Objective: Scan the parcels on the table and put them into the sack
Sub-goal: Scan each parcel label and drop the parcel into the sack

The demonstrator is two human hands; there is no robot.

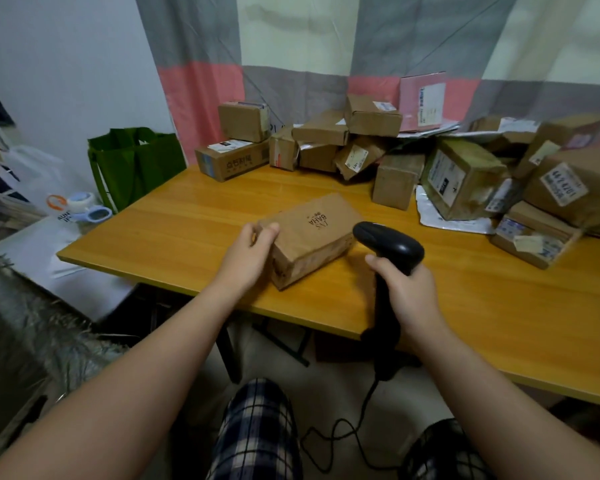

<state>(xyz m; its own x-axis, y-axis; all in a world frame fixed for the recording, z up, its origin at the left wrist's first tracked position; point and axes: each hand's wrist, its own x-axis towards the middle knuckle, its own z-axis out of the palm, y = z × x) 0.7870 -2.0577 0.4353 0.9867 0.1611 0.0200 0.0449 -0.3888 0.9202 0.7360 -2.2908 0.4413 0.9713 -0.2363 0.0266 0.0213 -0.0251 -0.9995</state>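
A brown cardboard parcel (312, 237) with dark printed lettering lies near the front edge of the orange wooden table (187, 220). My left hand (250, 254) grips its near left corner, fingers wrapped over the top edge. My right hand (406, 292) holds a black handheld barcode scanner (388, 247) by its handle, the head pointing at the parcel's right end. Its cable hangs down to the floor. Several more cardboard parcels (361, 140) are piled along the back and right of the table. A green fabric sack (136, 164) stands open left of the table.
A pink parcel (423, 98) leans against the striped curtain behind the pile. A white plastic mailer (447, 220) lies under the right-hand boxes. Tape rolls and a white bag (80, 209) sit on a low surface at left. My legs in plaid trousers are below the table.
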